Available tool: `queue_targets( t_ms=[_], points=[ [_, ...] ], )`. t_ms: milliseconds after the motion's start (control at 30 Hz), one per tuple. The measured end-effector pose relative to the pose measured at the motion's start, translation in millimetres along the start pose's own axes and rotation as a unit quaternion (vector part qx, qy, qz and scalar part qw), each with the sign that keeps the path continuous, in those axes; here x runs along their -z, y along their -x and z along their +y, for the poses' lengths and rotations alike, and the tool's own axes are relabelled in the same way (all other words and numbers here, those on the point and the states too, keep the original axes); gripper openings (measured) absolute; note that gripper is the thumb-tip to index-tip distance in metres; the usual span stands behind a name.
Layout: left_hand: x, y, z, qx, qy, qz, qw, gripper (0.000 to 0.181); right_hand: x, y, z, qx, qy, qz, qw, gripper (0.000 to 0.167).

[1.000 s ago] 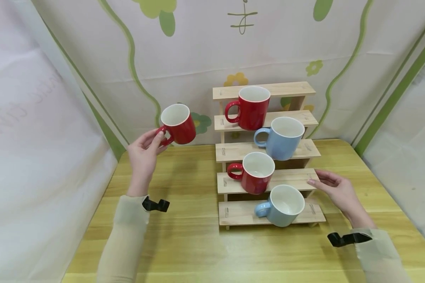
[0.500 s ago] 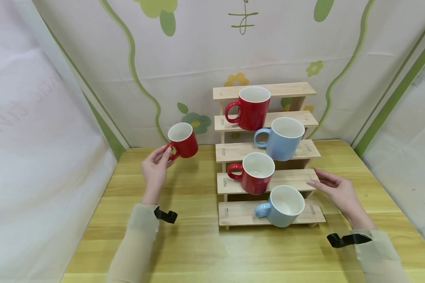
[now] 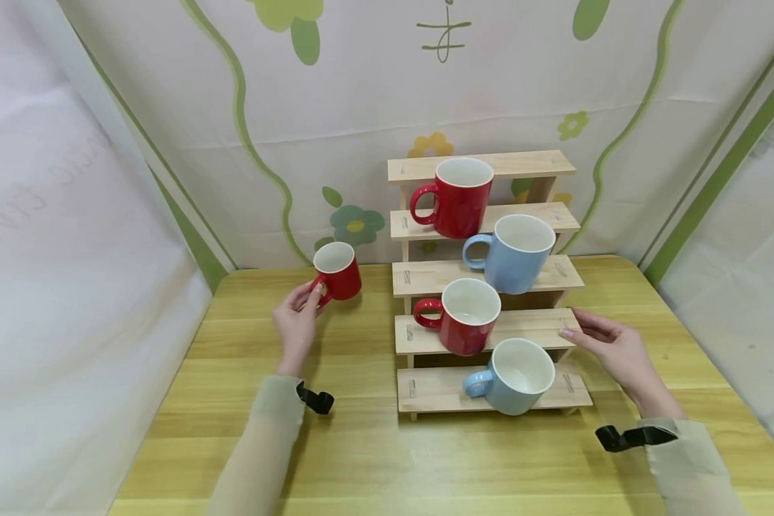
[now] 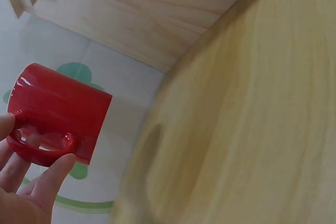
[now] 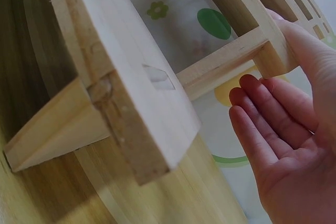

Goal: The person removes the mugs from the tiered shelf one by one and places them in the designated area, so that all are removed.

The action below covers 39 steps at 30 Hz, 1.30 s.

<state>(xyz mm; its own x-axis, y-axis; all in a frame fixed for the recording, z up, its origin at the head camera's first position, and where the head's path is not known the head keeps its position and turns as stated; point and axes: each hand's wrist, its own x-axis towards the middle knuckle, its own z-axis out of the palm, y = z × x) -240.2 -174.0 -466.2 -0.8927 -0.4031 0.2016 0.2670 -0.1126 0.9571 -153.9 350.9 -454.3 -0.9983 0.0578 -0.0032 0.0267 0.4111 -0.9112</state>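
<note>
My left hand (image 3: 296, 321) holds a red mug (image 3: 345, 281) with a white inside by its handle, left of the stepped wooden rack (image 3: 535, 330). In the left wrist view the mug (image 4: 58, 106) is off the table, thumb and fingers at its handle. My right hand (image 3: 614, 352) pinches the right end of the rack's second tier from the bottom. The right wrist view shows the other fingers (image 5: 270, 108) extended below the plank. The rack bears a light blue mug (image 3: 519, 390), a red mug (image 3: 467, 330), a light blue mug (image 3: 516, 266) and a red mug (image 3: 461, 209).
The top plank (image 3: 522, 163) of the rack is bare. A wood-grain table (image 3: 335, 459) lies beneath everything. Patterned white curtains (image 3: 335, 107) hang behind and on both sides, close to the table's back edge.
My left hand has lowered the red mug toward the table and moved it slightly right. The right hand and the mugs on the rack have stayed in place.
</note>
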Motion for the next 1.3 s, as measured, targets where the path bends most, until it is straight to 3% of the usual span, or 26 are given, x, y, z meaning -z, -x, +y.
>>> queue_targets(
  t_ms=[267, 633, 933, 1300],
  points=[
    [-3.8, 1.8, -20.3, 0.030, -0.007, 0.007, 0.9995, 0.022, -1, 0.1, 1, -0.003, 0.004, 0.001, 1.0000, 0.066],
    [-8.9, 1.7, -33.3, 0.088, 0.052, 0.029, 0.9943, 0.026, -1, -0.2, 0, 0.001, 0.004, -0.001, 1.0000, 0.065],
    [-8.6, 1.0, -39.4, 0.087, 0.012, 0.039, 0.9954, 0.028, -1, 0.3, 1, 0.006, -0.007, 0.002, 1.0000, 0.063],
    [-12.0, 0.2, -44.7, 0.085, 0.024, 0.048, 0.9950, 0.027, -1, -0.1, 2, 0.006, 0.003, 0.000, 1.0000, 0.066]
  ],
)
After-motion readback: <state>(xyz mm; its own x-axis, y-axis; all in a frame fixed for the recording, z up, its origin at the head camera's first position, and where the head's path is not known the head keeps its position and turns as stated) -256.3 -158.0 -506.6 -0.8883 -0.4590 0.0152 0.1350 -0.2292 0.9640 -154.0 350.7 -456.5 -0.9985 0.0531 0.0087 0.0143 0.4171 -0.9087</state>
